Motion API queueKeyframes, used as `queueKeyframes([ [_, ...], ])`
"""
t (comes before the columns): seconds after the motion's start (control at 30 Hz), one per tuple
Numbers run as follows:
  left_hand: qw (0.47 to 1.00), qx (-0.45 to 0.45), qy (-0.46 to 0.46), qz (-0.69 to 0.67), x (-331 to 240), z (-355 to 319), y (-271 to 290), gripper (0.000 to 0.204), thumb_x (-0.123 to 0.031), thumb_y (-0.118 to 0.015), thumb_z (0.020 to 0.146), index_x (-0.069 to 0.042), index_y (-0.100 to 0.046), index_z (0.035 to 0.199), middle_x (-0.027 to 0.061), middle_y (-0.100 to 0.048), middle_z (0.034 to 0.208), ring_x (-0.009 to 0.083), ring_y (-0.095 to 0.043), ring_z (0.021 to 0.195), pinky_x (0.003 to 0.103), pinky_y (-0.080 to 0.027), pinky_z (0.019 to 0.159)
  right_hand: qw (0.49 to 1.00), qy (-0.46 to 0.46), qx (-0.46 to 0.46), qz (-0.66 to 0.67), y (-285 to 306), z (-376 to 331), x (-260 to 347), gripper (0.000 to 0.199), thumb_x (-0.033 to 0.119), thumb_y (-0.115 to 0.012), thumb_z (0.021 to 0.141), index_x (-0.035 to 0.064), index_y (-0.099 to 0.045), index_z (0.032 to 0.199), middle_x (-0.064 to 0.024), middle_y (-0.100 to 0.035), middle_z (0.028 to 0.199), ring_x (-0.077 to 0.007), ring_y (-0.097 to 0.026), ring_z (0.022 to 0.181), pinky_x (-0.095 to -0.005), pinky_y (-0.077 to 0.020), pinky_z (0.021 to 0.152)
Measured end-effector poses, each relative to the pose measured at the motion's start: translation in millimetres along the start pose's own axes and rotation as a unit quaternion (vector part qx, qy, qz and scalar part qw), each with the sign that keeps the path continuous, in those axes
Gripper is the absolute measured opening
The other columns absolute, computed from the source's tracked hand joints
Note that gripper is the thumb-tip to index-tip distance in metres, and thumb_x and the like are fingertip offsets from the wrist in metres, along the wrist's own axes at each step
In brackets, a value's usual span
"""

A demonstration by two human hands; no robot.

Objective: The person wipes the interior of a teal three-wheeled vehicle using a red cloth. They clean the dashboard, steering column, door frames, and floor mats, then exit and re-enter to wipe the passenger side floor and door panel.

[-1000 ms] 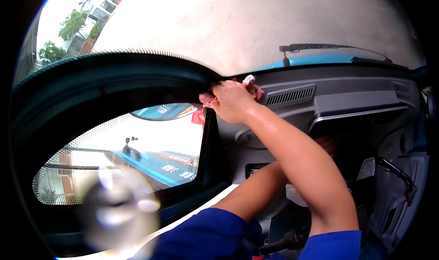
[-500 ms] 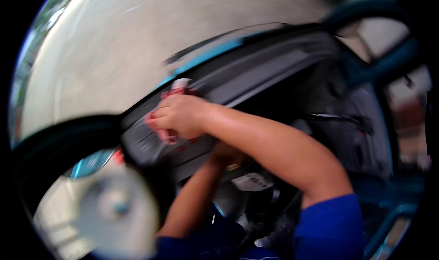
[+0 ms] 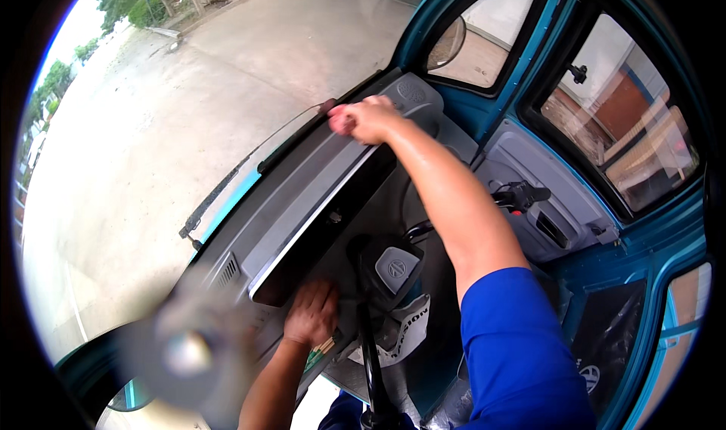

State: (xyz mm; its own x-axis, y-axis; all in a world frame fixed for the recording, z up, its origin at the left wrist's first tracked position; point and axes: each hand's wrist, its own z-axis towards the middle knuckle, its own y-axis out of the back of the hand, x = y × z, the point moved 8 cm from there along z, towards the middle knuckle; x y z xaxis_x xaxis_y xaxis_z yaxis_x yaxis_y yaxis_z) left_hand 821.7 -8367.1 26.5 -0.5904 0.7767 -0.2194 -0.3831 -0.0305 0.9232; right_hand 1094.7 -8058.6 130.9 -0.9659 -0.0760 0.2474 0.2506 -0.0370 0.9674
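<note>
My right hand is closed around a bunched reddish-pink cloth. It presses the cloth against the top of the dark grey dashboard, close to the lower edge of the windshield. Most of the cloth is hidden in my fist. Lower down, my left hand lies with fingers extended on the dashboard's lower face, beside the long dark recess; it holds nothing that I can see.
A black handlebar column with a grey-topped centre pad rises below my arms. A white printed sheet lies behind it. The teal door frame and grey door panel stand at right. A blurred round object blocks the lower left.
My right hand has moved the cloth from the dashboard's left end to its far right part. My left hand now shows clear of the right arm. The view has shifted right.
</note>
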Motion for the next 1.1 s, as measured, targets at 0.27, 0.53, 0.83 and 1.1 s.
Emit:
queueKeyframes([
  [0.27, 0.998, 0.033, -0.006, -0.044, 2.0, -5.7, -6.8, 0.054, -0.022, -0.07, 0.075, -0.007, -0.066, 0.128, 0.0154, -0.062, 0.132, 0.0355, -0.058, 0.127, 0.05, -0.044, 0.113, 0.98, -0.073, -0.186, -0.006, 26.7, 31.0, -177.6, 0.024, 0.016, -0.075, 0.086, 0.0174, -0.072, 0.11, -0.0118, -0.074, 0.119, -0.0363, -0.07, 0.111, -0.0431, -0.0564, 0.093],
  [0.53, 0.997, 0.062, 0.04, -0.003, 0.6, -13.2, 0.5, 0.055, -0.023, -0.07, 0.077, -0.007, -0.065, 0.13, 0.016, -0.06, 0.137, 0.0358, -0.055, 0.132, 0.051, -0.04, 0.115, 0.99, 0.084, -0.049, 0.102, 10.8, -20.2, -73.6, 0.026, 0.015, -0.076, 0.078, 0.0164, -0.077, 0.104, -0.0112, -0.075, 0.112, -0.033, -0.068, 0.114, -0.0466, -0.052, 0.1],
  [0.83, 1.0, 0.022, -0.003, -0.013, -8.1, 2.2, -1.6, 0.051, -0.018, -0.07, 0.079, -0.006, -0.066, 0.128, 0.015, -0.06, 0.136, 0.036, -0.055, 0.131, 0.05, -0.039, 0.117, 0.86, -0.23, 0.435, -0.133, -101.3, -119.9, -136.3, 0.032, 0.008, -0.072, 0.088, 0.0163, -0.078, 0.118, -0.0106, -0.076, 0.117, -0.025, -0.074, 0.101, -0.0375, -0.0586, 0.086],
  [1.1, 1.0, 0.006, -0.01, -0.018, -13.4, 7.9, 1.9, 0.05, -0.015, -0.069, 0.078, -0.005, -0.066, 0.127, 0.0154, -0.06, 0.135, 0.0364, -0.054, 0.131, 0.051, -0.04, 0.116, 0.978, -0.045, 0.204, -0.016, -99.8, -154.4, 12.7, 0.036, 0.038, -0.07, 0.094, 0.0056, -0.08, 0.107, -0.0199, -0.074, 0.12, -0.0348, -0.07, 0.116, -0.0437, -0.057, 0.096],
])
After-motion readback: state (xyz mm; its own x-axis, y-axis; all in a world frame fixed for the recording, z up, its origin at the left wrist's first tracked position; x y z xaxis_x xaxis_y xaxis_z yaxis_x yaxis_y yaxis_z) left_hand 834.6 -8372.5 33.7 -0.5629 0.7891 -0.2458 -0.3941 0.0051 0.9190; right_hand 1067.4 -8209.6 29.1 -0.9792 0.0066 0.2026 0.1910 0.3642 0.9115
